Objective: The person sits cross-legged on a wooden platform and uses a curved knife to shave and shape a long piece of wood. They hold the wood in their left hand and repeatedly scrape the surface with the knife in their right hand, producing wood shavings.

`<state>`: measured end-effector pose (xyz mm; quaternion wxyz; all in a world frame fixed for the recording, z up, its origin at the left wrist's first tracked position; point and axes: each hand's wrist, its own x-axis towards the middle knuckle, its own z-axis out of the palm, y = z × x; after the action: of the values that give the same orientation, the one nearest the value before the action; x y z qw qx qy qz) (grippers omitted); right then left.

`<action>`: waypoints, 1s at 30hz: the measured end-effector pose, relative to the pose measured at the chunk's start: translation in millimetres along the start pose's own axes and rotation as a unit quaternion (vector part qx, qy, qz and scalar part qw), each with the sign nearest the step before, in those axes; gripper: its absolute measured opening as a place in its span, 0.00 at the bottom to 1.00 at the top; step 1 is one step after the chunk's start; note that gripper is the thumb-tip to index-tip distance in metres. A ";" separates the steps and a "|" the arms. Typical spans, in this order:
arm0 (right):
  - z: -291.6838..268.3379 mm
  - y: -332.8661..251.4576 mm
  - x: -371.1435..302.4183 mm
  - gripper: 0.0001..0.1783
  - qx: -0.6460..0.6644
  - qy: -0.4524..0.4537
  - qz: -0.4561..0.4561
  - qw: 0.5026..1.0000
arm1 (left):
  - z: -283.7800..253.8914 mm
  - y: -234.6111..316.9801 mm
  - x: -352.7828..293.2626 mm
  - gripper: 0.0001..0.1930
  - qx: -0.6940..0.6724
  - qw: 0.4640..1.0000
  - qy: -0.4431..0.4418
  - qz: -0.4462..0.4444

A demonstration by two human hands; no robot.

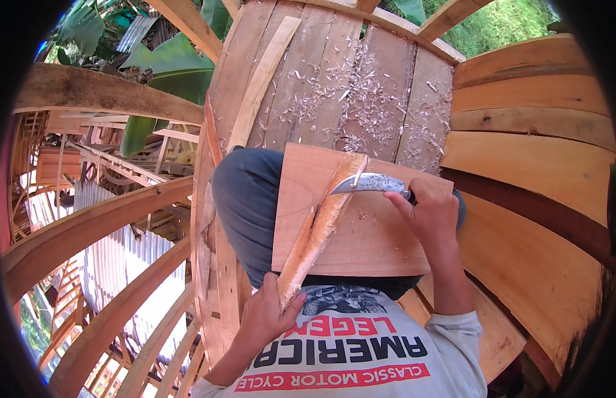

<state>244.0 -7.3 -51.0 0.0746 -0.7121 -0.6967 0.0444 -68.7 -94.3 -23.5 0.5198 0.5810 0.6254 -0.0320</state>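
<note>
A rough strip of wood with a dark streak lies slantwise over a flat wooden board on my lap. My left hand is closed round the strip's near end, close to my shirt. In my right hand is a knife with a dark handle, most of it hidden by my fingers. Its curved, spotted blade points left and rests across the strip near the far end. A small pale curl of wood stands up at the blade.
Wood shavings lie scattered over the plank floor ahead. A long loose slat rests on it at the left. Curved planks form a wall on my right. Open wooden beams stand at my left, with corrugated metal sheets below.
</note>
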 end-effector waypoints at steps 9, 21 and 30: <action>-3.2 1.1 14.0 0.33 0.014 0.019 -0.013 1.000 | -1.0 3.8 0.1 0.26 0.006 1.000 -0.006 -0.004; 1.2 7.5 20.0 0.33 0.012 -0.010 0.026 1.000 | 2.8 -0.5 -3.7 0.25 -0.019 1.000 0.021 0.010; -19.9 -5.5 1.6 0.32 0.107 -0.129 0.147 0.975 | 0.9 -0.6 -2.9 0.24 -0.022 0.999 0.023 0.003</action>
<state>241.9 -6.5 -30.4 0.0528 -0.7826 -0.5797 0.2205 -69.3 -97.1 -22.3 0.5183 0.5718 0.6359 -0.0035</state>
